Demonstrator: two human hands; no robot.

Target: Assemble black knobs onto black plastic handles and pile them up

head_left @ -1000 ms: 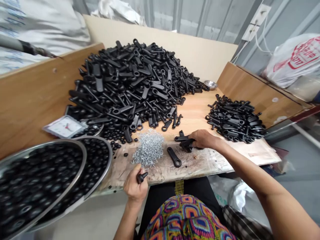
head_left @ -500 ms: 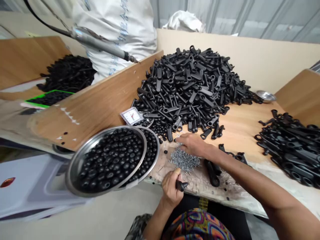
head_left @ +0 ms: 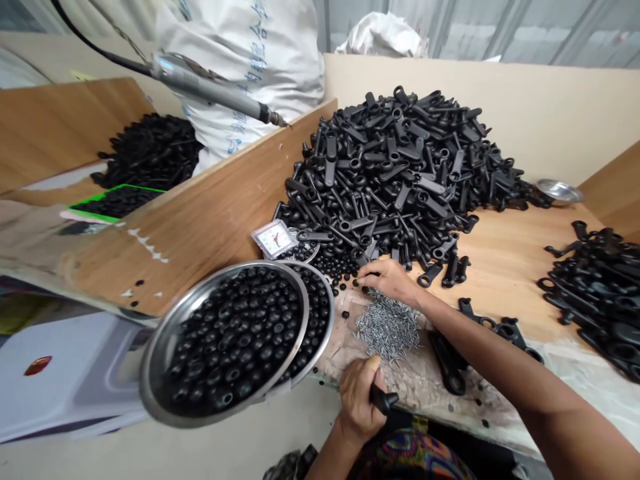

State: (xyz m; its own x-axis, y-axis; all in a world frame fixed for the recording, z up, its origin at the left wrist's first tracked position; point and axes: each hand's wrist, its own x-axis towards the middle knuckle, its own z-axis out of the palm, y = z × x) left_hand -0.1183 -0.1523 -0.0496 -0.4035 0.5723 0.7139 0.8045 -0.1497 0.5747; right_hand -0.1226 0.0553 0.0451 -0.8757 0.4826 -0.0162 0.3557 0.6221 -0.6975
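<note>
My left hand [head_left: 361,399] is closed around a black plastic crank handle [head_left: 384,400], whose end sticks out past the fingers at the table's front edge. Beyond it lies a heap of small silver screws [head_left: 389,327]. My right hand [head_left: 393,281] reaches over the far side of the screws, fingers drawn together by the front of a large pile of black crank handles [head_left: 395,173]. What its fingertips pinch, if anything, is too small to make out. Small black beads [head_left: 340,257] lie just left of those fingertips.
Two overlapping metal bowls of round black knobs [head_left: 235,340] stand at the left. A small square clock [head_left: 274,239] sits behind them. A power screwdriver [head_left: 215,90] hangs over the wooden divider [head_left: 200,233]. More black handles [head_left: 600,293] lie at the right, near a metal dish [head_left: 559,191].
The view has shifted, so most things sit further right in the picture. My right hand has drawn its fingers closer together by the pile's front edge. My left hand keeps the crank handle.
</note>
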